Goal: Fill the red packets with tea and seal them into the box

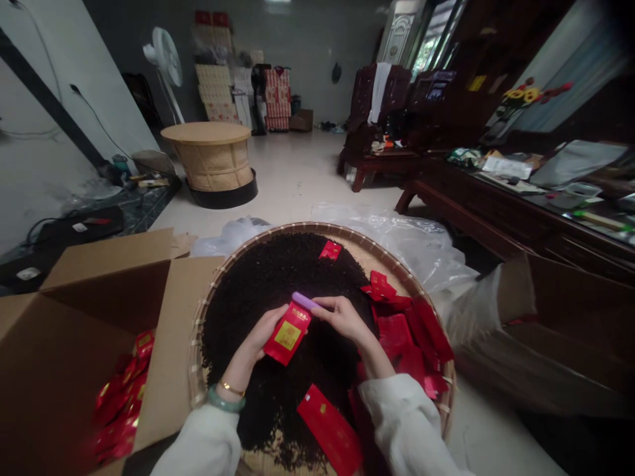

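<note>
My left hand (266, 330) is closed around the side of a red tea packet (286, 335) with a gold label, held tilted above the tea. A purple bag clip (304, 301) lies across the packet's top edge. The fingers of my right hand (341, 317) pinch the clip's right end. Below both hands, dark loose tea leaves (243, 277) cover much of a round woven bamboo tray (426, 294). A flat red pouch (330, 430) lies on the near side, and a small red packet (330, 250) rests on the tea at the far side.
Several red pouches (407, 337) are heaped on the tray's right side. To the left stands an open cardboard box (191, 291) with red packets (124, 396) inside. Another open box (560, 324) is at right. Plastic sheeting (397, 238) lies behind the tray, near a round table (206, 132).
</note>
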A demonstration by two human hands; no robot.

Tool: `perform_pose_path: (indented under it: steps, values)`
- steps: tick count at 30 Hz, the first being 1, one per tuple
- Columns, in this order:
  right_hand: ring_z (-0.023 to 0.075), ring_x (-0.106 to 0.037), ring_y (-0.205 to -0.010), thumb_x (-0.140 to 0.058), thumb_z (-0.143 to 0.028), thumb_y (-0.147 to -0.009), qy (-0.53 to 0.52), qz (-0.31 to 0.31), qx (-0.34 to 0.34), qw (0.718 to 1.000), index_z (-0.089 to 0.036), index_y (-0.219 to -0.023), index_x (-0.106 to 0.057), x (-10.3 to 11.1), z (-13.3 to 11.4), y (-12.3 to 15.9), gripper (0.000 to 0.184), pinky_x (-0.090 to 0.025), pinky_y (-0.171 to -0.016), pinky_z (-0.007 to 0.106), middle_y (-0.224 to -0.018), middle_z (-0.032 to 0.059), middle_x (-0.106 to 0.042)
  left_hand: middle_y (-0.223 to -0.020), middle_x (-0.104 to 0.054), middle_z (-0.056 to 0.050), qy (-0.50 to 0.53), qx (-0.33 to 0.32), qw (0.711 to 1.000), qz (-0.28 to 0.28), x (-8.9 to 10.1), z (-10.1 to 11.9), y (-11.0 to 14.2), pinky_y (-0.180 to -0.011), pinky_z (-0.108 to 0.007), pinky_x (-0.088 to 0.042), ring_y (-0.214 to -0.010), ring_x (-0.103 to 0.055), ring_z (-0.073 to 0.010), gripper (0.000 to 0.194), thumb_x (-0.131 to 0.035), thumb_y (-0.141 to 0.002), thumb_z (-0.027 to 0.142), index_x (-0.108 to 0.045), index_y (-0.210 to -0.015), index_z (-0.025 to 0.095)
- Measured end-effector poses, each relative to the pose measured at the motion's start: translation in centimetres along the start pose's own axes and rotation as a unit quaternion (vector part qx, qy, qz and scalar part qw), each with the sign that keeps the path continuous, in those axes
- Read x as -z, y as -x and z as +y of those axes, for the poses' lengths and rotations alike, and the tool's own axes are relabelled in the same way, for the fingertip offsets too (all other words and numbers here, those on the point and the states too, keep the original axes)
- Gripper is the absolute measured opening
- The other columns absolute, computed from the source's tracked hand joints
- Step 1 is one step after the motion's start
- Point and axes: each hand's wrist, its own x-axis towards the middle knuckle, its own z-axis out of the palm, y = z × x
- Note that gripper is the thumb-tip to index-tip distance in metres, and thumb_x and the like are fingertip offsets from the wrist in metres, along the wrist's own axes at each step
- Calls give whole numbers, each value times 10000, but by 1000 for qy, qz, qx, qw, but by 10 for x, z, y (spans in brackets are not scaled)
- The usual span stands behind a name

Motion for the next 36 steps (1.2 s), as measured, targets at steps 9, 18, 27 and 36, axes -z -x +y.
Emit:
perform_pose_path:
  steps: [9, 18, 27, 36]
  values:
    - [233, -630, -790, -564, -432, -812, 27, -23, 15, 999, -190, -1003, -736, -17, -8, 11, 353, -431, -684, 269, -876, -3, -735, -745, -709, -43, -89, -96, 990, 52, 2, -1, -1, -601, -234, -446, -617, -606, -148, 416, -760, -640, 406, -696, -923, 109]
    - [192, -581, -673, -539, -441, -827, 62, -18, 16, 998, -198, -957, -747, -21, -6, 14, 345, -387, -611, 248, -745, -24, -705, -624, -651, -20, -127, -125, 983, 42, 2, -1, 1, -529, -223, -387, -530, -543, -130, 298, -708, -671, 398, -685, -774, 119]
    - [191, -586, -683, -535, -443, -833, 57, -21, 10, 998, -194, -992, -741, -22, -4, 15, 360, -399, -626, 248, -774, -19, -711, -641, -661, -27, -114, -119, 985, 48, 1, -2, 2, -544, -225, -393, -541, -548, -132, 296, -721, -658, 385, -691, -771, 114]
    - [185, -587, -665, -556, -429, -819, 53, -17, -4, 998, -204, -986, -744, -23, -3, 15, 337, -402, -621, 246, -756, -36, -709, -648, -664, -30, -127, -119, 984, 48, 1, -1, 2, -544, -227, -392, -547, -550, -136, 294, -709, -670, 390, -695, -774, 116]
